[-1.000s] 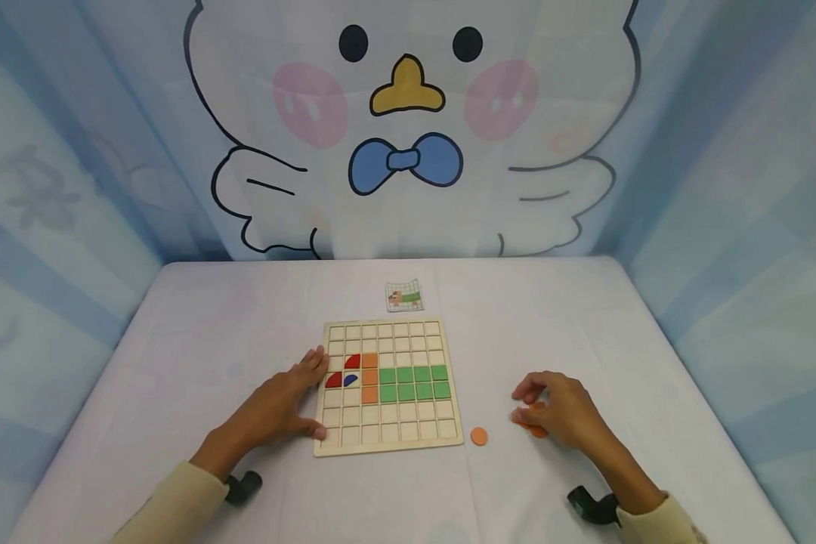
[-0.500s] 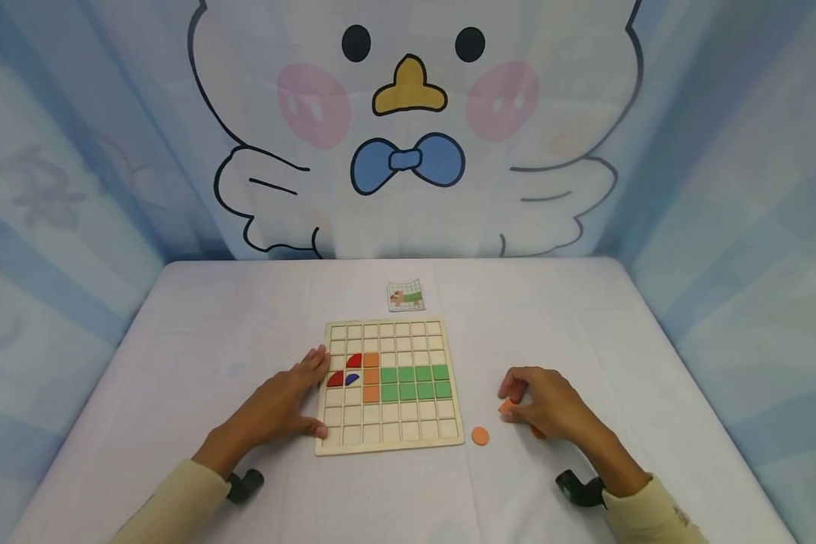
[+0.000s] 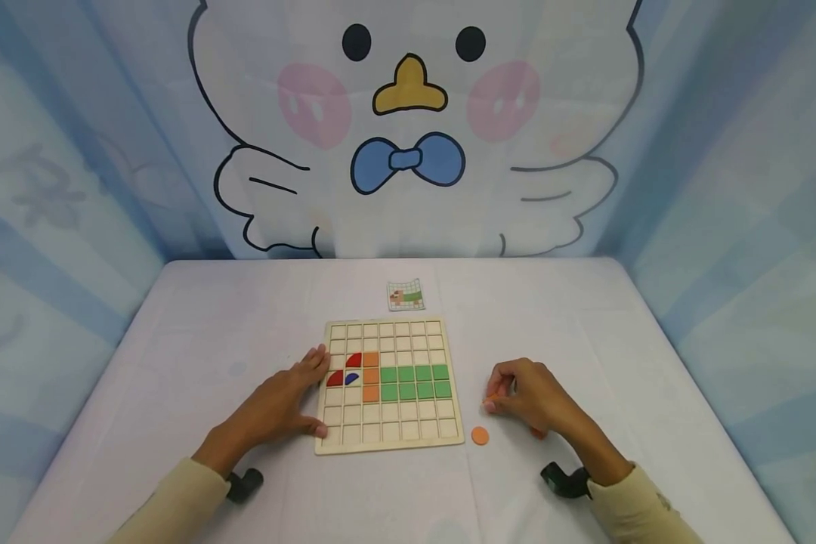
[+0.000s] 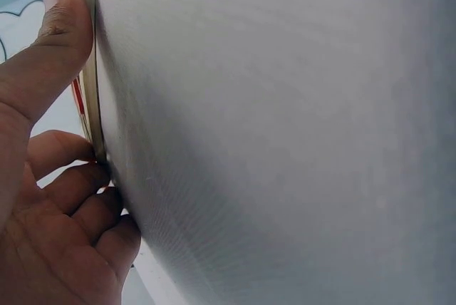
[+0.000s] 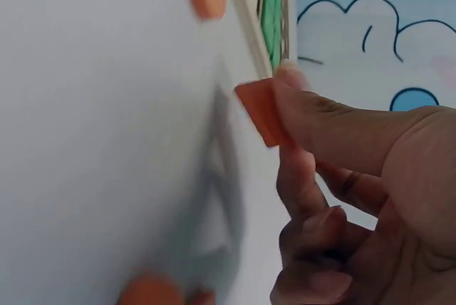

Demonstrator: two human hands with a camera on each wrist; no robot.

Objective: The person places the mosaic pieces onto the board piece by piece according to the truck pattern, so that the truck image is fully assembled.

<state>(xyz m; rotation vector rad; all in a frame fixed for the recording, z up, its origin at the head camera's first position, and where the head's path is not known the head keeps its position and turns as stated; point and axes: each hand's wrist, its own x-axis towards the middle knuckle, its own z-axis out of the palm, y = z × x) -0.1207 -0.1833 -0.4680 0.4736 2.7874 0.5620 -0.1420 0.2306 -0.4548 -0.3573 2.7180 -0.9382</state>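
A wooden grid board lies mid-table, bearing green squares, orange squares, red quarter-round pieces and a small blue piece. My left hand rests spread along the board's left edge, thumb and fingertips touching it. To the right of the board, my right hand is raised over the table. Its thumb and index finger pinch an orange straight-edged tile; the fingers cover part of it, so its full outline is hidden.
An orange disc lies just off the board's lower right corner. Another orange piece shows below my right hand, partly hidden. Behind the board lies a small picture card. A printed curtain stands behind the table.
My right hand has lifted the orange tile from beside the other orange piece and moved left toward the board. The left hand stays on the board's edge.
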